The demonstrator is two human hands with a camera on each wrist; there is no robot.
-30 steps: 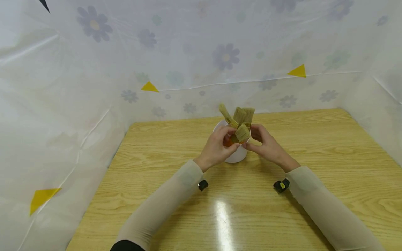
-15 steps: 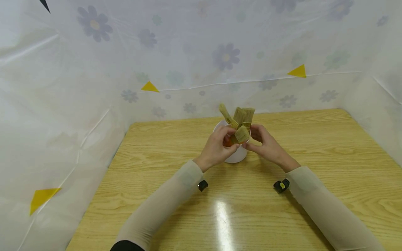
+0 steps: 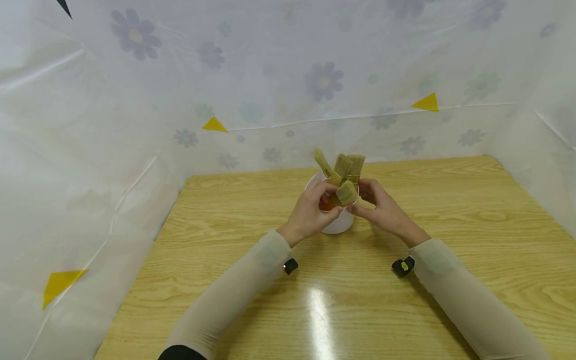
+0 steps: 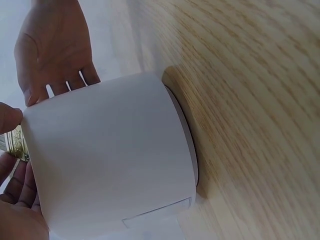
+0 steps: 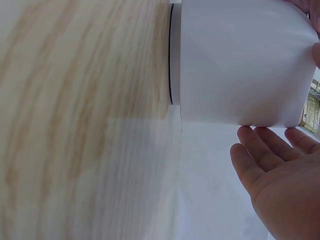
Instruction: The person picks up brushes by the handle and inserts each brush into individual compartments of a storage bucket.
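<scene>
A white cylindrical container [image 3: 338, 224] stands upright on the wooden table, with several paintbrushes [image 3: 343, 167] in it, bristles up. My left hand [image 3: 310, 207] is at its rim. Its thumb and fingers pinch the front paintbrush [image 3: 347, 193], which tilts toward me to the right; the gold ferrule [image 4: 18, 142] shows between them in the left wrist view. On the container's right side, my right hand [image 3: 382, 210] touches the wall with its fingertips [image 5: 245, 131], fingers fairly straight, thumb near the front rim. The brush handles are mostly hidden inside, with a bit of orange showing.
The wood-grain table [image 3: 360, 310] extends around the container. Behind it hangs a pale flower-patterned sheet [image 3: 279, 60] with yellow triangles [image 3: 425, 102] on it. A similar plastic sheet borders the left side. Small black devices [image 3: 291, 265] sit below both wrists.
The front paintbrush tips very slightly lower in the left hand. Both hands, the container and the other brushes stay where they were.
</scene>
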